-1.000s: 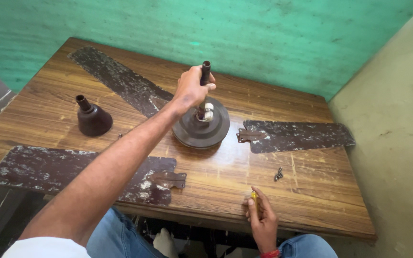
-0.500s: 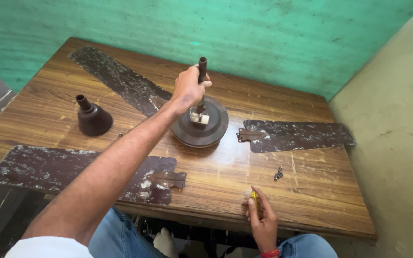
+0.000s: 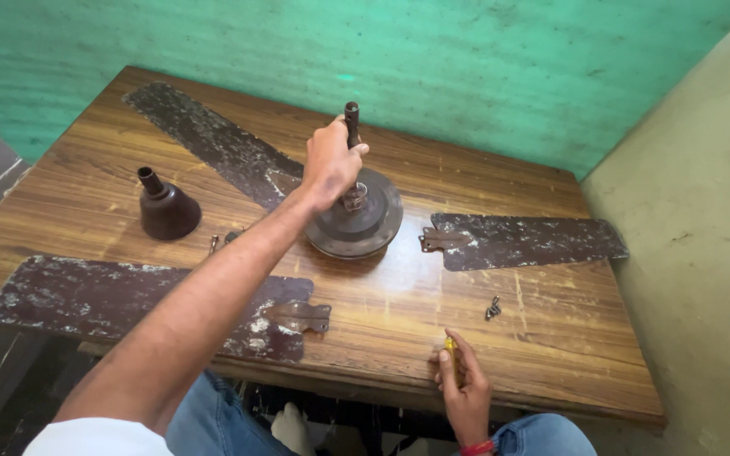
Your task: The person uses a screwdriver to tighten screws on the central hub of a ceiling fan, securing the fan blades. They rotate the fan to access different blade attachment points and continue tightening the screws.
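My left hand [image 3: 329,163] grips the upright dark rod [image 3: 351,118] that rises from a round brown fan motor [image 3: 367,221] in the middle of the wooden table [image 3: 551,338]. The motor sits tilted slightly under the rod. My right hand [image 3: 463,387] rests at the table's near edge, closed around a small yellow-handled tool [image 3: 449,344]. Three detached, worn dark fan blades lie around the motor: one at the back left [image 3: 204,135], one at the right [image 3: 525,241] and one at the near left [image 3: 128,300].
A dark cone-shaped fan canopy [image 3: 165,207] stands at the left of the table. A few small screws [image 3: 493,308] lie near the right blade. A green wall [image 3: 466,59] backs the table and a pale wall [image 3: 703,253] stands to the right.
My left hand has lifted the rod higher and tilted the motor slightly; the view has shifted a little. My right hand has stayed at the table edge.
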